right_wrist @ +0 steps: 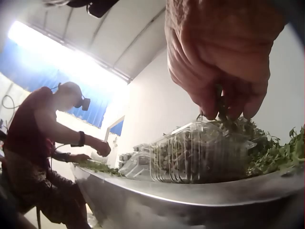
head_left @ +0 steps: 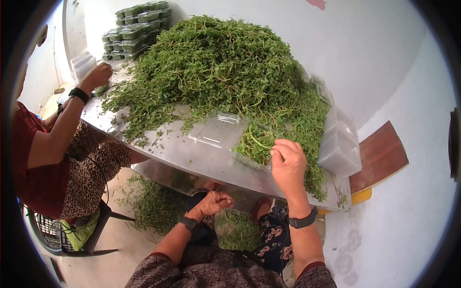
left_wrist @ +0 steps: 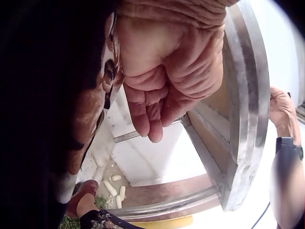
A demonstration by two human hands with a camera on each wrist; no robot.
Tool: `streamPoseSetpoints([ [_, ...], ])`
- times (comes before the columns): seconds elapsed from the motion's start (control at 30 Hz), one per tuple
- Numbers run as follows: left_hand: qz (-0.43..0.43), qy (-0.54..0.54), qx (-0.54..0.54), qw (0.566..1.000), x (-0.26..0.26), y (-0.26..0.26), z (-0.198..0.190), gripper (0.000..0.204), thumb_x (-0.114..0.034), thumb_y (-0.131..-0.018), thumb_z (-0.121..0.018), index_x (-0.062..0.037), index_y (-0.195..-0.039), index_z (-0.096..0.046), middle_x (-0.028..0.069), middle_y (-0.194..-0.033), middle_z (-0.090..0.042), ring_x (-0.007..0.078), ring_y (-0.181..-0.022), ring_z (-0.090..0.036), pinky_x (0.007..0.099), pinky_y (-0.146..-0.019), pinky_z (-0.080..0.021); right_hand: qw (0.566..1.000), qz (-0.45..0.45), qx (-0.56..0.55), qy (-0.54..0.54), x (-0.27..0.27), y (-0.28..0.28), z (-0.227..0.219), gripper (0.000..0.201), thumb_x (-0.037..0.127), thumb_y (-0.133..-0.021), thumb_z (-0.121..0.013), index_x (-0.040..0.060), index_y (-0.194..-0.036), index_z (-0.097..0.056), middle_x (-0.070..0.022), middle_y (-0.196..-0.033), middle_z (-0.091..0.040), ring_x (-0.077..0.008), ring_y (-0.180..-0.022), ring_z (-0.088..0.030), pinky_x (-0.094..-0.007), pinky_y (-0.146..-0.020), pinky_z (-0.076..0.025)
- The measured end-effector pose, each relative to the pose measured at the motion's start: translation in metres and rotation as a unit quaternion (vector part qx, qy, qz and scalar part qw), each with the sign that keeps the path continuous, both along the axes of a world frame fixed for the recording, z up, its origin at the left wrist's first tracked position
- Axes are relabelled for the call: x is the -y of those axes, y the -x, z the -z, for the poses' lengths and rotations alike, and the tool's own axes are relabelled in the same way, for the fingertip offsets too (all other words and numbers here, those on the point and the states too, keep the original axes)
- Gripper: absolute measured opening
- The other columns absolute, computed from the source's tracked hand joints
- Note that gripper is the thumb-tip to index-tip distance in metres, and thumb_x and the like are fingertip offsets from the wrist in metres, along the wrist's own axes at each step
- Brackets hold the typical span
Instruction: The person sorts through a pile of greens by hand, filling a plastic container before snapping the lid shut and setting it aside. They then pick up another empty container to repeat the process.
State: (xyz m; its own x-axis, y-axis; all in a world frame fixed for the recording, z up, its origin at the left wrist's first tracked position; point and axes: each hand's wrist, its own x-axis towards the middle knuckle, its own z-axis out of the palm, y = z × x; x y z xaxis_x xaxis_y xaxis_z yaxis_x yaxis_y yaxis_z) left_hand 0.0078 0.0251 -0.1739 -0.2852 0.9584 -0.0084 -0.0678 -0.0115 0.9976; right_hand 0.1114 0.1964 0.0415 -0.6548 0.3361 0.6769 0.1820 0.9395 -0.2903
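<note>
An unlatched clear plastic clamshell box (head_left: 217, 129) lies on the metal table, its lid folded back to the left. Leafy green stems (head_left: 253, 145) fill its base. My right hand (head_left: 290, 165) is over the box's right side, thumb and fingers pinching a few green stems (right_wrist: 221, 102); in the right wrist view the fingertips are right at the rim of the box (right_wrist: 183, 155). My left hand (head_left: 213, 203) hangs in front of the table edge, over my lap, holding nothing. In the left wrist view its fingers (left_wrist: 153, 119) are loosely bent.
A large heap of greens (head_left: 225, 62) covers the table's back. Packed boxes (head_left: 137, 31) are stacked at the far left, nested clear boxes (head_left: 340, 144) at the right. Another person (head_left: 53, 158) sits at the left. More greens (head_left: 161, 204) lie below the table.
</note>
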Motion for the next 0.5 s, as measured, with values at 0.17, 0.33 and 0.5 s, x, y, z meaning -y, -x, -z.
streamPoseSetpoints([
  [0.17, 0.0, 0.02, -0.036, 0.999, 0.0, 0.001, 0.002, 0.022, -0.012, -0.093, -0.054, 0.0055, -0.1, -0.065, 0.0096, -0.086, -0.07, 0.013, -0.084, -0.067, 0.0272, -0.076, -0.052, 0.93, -0.027, -0.105, 0.352, 0.003, -0.001, -0.01, 0.01, 0.0, -0.085, -0.062, -0.0045, -0.092, -0.067, -0.0074, -0.087, -0.068, -0.0116, -0.071, -0.059, -0.0265, -0.065, -0.048],
  [0.33, -0.004, 0.025, -0.034, 0.999, -0.001, 0.002, 0.007, 0.021, -0.012, -0.093, -0.055, 0.0049, -0.101, -0.065, 0.0097, -0.085, -0.071, 0.0127, -0.084, -0.067, 0.0273, -0.075, -0.052, 0.824, -0.111, -0.216, 0.512, -0.002, -0.002, -0.009, 0.016, 0.004, -0.088, -0.061, -0.0044, -0.101, -0.068, -0.0087, -0.096, -0.069, -0.0095, -0.079, -0.061, -0.0233, -0.071, -0.05],
  [0.5, -0.001, 0.013, -0.024, 1.0, -0.002, 0.002, 0.009, 0.022, -0.012, -0.093, -0.055, 0.0046, -0.101, -0.065, 0.0096, -0.085, -0.071, 0.0127, -0.084, -0.067, 0.0276, -0.076, -0.051, 0.778, -0.142, -0.256, 0.556, -0.006, -0.005, -0.007, 0.018, 0.005, -0.089, -0.061, -0.0036, -0.103, -0.067, -0.0101, -0.099, -0.069, -0.0128, -0.084, -0.063, -0.0259, -0.075, -0.05],
])
